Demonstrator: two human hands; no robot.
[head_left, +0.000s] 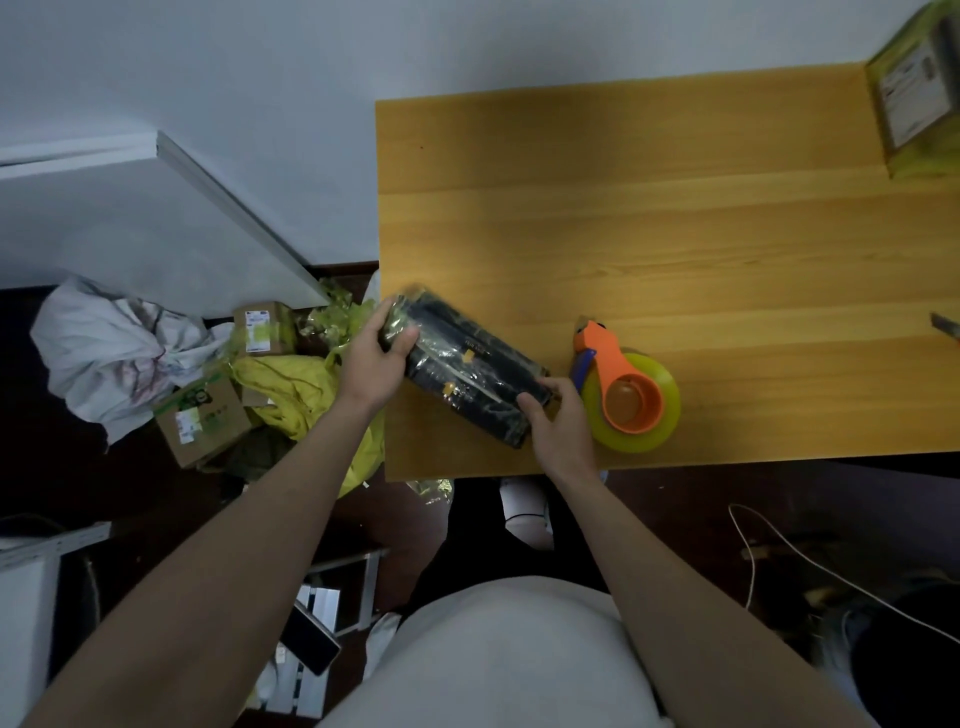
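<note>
Wooden table (675, 218) against white wall, boxes and bags on dark floor left. Black wrapped package (467, 364) at near-left table corner: left hand (371, 364) and right hand (558, 421) grip its ends. Tape dispenser (631, 397) just beside.

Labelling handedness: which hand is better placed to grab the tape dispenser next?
Probably the right hand: the tape dispenser sits just beside it, while the left hand grips the package at its opposite end.

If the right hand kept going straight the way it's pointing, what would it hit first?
The black wrapped package, whose near end the right hand grips; past it, probably bare table. The tape dispenser lies off to its right.
</note>
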